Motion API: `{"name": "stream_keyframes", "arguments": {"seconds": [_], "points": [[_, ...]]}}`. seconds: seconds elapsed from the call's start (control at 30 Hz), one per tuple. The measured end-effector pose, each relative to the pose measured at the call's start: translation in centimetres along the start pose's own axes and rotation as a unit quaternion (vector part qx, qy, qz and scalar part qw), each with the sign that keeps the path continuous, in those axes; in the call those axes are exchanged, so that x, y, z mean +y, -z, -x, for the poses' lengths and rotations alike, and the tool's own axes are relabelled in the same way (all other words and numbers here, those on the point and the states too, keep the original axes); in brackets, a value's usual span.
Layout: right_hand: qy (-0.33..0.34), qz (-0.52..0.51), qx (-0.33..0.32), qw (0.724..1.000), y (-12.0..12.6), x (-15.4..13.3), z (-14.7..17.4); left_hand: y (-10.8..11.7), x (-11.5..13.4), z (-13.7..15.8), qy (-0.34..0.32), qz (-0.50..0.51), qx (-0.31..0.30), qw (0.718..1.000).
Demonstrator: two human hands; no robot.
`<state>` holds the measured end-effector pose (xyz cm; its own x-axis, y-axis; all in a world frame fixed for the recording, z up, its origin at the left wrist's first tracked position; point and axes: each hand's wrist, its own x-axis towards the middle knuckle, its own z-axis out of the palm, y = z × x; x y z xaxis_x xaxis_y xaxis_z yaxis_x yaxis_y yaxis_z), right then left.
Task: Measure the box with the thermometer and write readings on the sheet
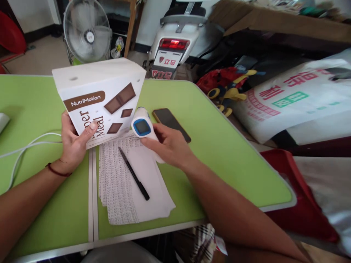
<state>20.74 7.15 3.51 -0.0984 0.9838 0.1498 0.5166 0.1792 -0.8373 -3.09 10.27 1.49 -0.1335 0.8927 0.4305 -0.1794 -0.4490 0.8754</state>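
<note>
My left hand (75, 137) grips a white NutriMotion box (82, 120) by its lower left corner, thumb across the printed front. The box is tilted above the green table (233, 160). In my right hand (171, 144) is a white infrared thermometer (146, 137) with a blue-rimmed screen facing me. It is close to the box's lower right side; whether the two touch, I cannot tell. Below both hands lies a stack of handwritten papers (153, 186) with a black pen (134, 174) across it. A dark smartphone (172, 124) lies just beyond my right hand.
White cables (30, 142) run over the table's left side. Past the far edge stand a fan (87, 31) and a white scooter (174, 33). To the right are a large white sack (296, 98) and a red plastic stool or chair (298, 193).
</note>
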Motion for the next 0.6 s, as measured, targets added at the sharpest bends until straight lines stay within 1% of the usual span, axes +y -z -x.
{"name": "stream_keyframes", "arguments": {"seconds": [0.03,0.1,0.13,0.2,0.33,0.47,0.53,0.6], "points": [[-0.014,0.073,-0.012,0.997,0.3,0.3,-0.3,0.1,-0.3,-0.1,-0.007,-0.01,-0.003,1.0],[-0.037,0.208,-0.029,0.977,0.4,0.6,-0.6,0.4,-0.7,-0.3,-0.024,-0.029,-0.01,0.999],[-0.047,0.261,-0.036,0.963,0.4,0.7,-0.6,0.4,-0.9,-0.3,-0.033,-0.035,-0.013,0.999],[-0.063,0.33,-0.053,0.94,0.1,0.7,-0.6,0.6,-1.1,-0.4,-0.039,-0.039,-0.017,0.998],[-0.088,0.382,-0.077,0.917,-0.6,0.6,-0.6,0.7,-1.2,-0.8,-0.037,-0.056,-0.025,0.997],[-0.101,0.421,-0.081,0.898,-0.9,0.9,-0.7,0.8,-1.4,-1.2,-0.078,-0.111,-0.047,0.99],[-0.099,0.43,-0.077,0.894,-0.9,1.2,-0.7,0.8,-1.7,-1.4,-0.107,-0.128,-0.053,0.985],[-0.071,0.429,-0.051,0.899,-0.9,1.5,-0.6,1.0,-2.0,-1.4,-0.126,-0.136,-0.05,0.981]]}}
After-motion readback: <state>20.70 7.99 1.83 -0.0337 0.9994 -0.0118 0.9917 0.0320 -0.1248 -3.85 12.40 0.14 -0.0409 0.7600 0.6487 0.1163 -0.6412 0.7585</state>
